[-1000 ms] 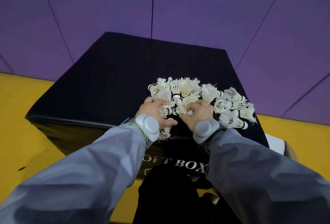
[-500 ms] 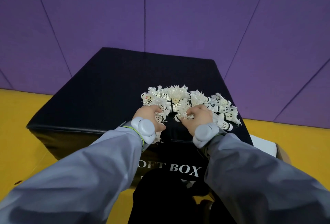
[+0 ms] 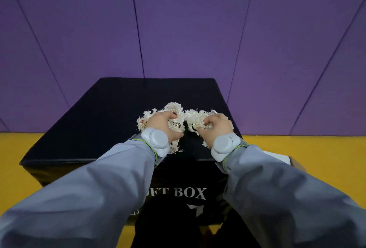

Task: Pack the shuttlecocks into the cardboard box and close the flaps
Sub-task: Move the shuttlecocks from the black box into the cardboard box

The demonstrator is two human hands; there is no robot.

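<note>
A: Status? Grip state?
B: Left hand (image 3: 165, 127) and right hand (image 3: 214, 129) each clenched on a bunch of shuttlecocks (image 3: 179, 118), near front edge of black soft box (image 3: 111, 117).
A: Cardboard box?
B: Only a corner (image 3: 296, 163) seen, right of soft box, lower.
A: Risk?
B: Overfull fists, frayed feathers snagged together. Likely strays dropped onto yellow floor (image 3: 316, 148) on transfer.

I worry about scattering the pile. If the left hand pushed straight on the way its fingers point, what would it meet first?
Probably the shuttlecocks it already grips, then the bare top of the black box; depth is unclear.
</note>
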